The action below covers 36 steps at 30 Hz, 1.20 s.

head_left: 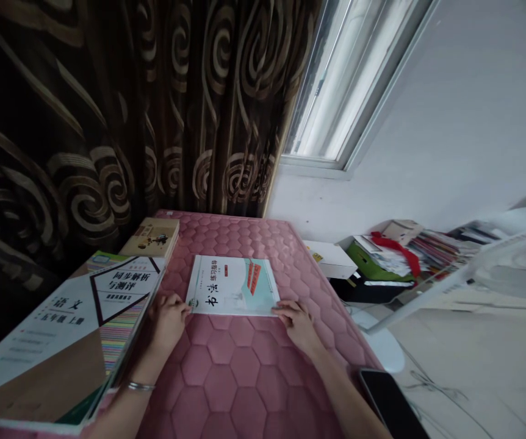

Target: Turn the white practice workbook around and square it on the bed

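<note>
A thin calligraphy workbook [234, 286] with a white and pale green cover lies flat on a pink quilted surface [244, 366]. My left hand [169, 317] pinches its near left corner between thumb and fingers. At the near right corner, my right hand [297, 323] grips the edge the same way. A silver bracelet [141, 386] circles my left wrist. Just left of that hand sits a stack topped by a large Chinese-language workbook [71, 341] in white and brown.
Behind the stack is a tan book [153, 236], near a dark curtain [190, 110] with swirls. A black phone [391, 402] rests at the right edge. Beyond it are a white fan [473, 274], a green box [373, 262] of papers and cables [437, 384] on the floor.
</note>
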### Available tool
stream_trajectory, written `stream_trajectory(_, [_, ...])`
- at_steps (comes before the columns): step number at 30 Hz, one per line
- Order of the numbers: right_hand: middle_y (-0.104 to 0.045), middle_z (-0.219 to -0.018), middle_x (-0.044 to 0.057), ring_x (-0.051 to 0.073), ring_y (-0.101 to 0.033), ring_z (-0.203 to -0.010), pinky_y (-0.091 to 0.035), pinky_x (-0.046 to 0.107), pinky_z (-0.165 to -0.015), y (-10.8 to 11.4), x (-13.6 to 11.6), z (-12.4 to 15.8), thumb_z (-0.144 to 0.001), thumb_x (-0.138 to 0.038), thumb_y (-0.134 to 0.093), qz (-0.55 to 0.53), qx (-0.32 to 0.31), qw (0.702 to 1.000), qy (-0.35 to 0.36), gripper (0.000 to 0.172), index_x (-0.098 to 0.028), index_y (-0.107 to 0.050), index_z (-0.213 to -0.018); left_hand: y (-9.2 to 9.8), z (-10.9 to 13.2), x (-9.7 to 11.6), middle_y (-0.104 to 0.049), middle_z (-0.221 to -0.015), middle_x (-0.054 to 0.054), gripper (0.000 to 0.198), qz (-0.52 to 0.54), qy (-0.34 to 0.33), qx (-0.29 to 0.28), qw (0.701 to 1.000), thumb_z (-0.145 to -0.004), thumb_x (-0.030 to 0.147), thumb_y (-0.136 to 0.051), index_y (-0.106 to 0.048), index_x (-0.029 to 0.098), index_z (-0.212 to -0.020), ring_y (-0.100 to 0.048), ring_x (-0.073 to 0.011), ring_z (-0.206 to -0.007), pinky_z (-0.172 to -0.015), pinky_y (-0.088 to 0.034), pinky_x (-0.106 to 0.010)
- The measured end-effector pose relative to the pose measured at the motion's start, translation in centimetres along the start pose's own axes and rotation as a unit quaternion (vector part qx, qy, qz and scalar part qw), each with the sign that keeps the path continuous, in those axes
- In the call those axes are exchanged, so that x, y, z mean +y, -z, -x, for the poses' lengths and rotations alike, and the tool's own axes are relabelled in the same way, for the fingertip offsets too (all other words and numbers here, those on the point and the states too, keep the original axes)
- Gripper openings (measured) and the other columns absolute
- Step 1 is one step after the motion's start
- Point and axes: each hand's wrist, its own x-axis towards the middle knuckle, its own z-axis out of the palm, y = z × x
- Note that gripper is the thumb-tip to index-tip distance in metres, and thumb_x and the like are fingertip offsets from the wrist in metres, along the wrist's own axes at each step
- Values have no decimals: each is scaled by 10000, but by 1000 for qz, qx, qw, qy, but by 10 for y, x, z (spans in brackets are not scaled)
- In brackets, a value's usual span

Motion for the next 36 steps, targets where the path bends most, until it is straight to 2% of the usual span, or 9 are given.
stream_trajectory(3, [-597, -1247, -17, 231, -465, -1194, -366, 418, -955, 6, -12, -16, -811, -214, -501, 14, -34, 999, 33, 303, -352, -751, -915, 0, 10, 39, -615, -1160, -82, 295, -59, -65, 9, 996, -848, 98, -469, -724, 223, -928, -482, -269, -1069, -902, -340, -449])
stream_trajectory(8, [-589, -1273, 12, 176, -502, -1174, -376, 330, -1004, -2, -56, -84, -886, -230, -462, 33, -64, 986, 149, 315, -294, -707, -1074, -19, 15, 118, -644, -1062, -115, 326, -20, -176, -52, 983, -864, 65, -426, -701, 163, -1008, -516, -257, -1049, -928, -363, -450])
stream_trajectory(12, [-482, -1410, 34, 190, -421, -1288, -350, 346, -1048, -16, -83, -140, -911, -217, -437, 89, -75, 982, 149, 421, -299, -545, -1310, -32, 6, 140, -659, -979, -130, 297, 3, -195, -55, 979, -885, 98, -426, -710, 139, -960, -548, -248, -979, -861, -399, -420])
stream_trajectory(17, [-524, -1364, 63, 215, -486, -1228, -366, 352, -1033, -22, -88, -175, -928, -275, -428, 116, -76, 982, 127, 418, -285, -524, -1336, -35, -5, 124, -657, -961, -119, 269, -8, -193, -42, 980, -895, 109, -437, -701, 154, -917, -551, -228, -950, -807, -397, -388])
stream_trajectory(23, [-605, -1258, 94, 244, -525, -1186, -424, 335, -954, -9, -80, -170, -901, -332, -493, 136, -71, 983, 100, 345, -260, -633, -1209, -17, -9, 89, -660, -1007, -80, 251, -4, -181, -51, 982, -906, 155, -451, -699, 176, -880, -538, -224, -1014, -860, -376, -388])
stream_trajectory(27, [-685, -1082, 137, 233, -640, -1002, -470, 303, -833, -5, -72, -130, -913, -323, -467, 135, -63, 988, 43, 311, -175, -678, -1086, -4, -22, 46, -665, -1050, -81, 324, 0, -47, -33, 998, -876, 107, -445, -725, 245, -962, -550, -250, -1048, -869, -385, -412])
stream_trajectory(30, [-707, -995, 156, 240, -674, -914, -481, 300, -760, -11, -71, -83, -917, -323, -455, 126, -56, 990, -1, 308, -143, -683, -1020, -4, -40, 23, -671, -1000, -81, 376, 41, 3, -68, 997, -866, 67, -413, -719, 220, -1021, -593, -184, -982, -862, -420, -309])
stream_trajectory(33, [-708, -970, 171, 247, -679, -899, -479, 296, -744, -21, -74, -41, -916, -318, -464, 88, -22, 995, -41, 300, -123, -675, -1006, -9, -51, 22, -660, -997, -87, 378, 37, 2, -85, 996, -846, 35, -409, -711, 175, -1027, -615, -149, -930, -862, -433, -247])
stream_trajectory(36, [-699, -994, 174, 239, -676, -900, -474, 281, -746, -26, -78, -18, -923, -289, -460, 30, 19, 998, -56, 276, -123, -677, -956, -14, -51, 30, -634, -1019, -131, 364, -1, -3, -65, 998, -866, 50, -374, -700, 134, -1004, -615, -195, -926, -851, -453, -297])
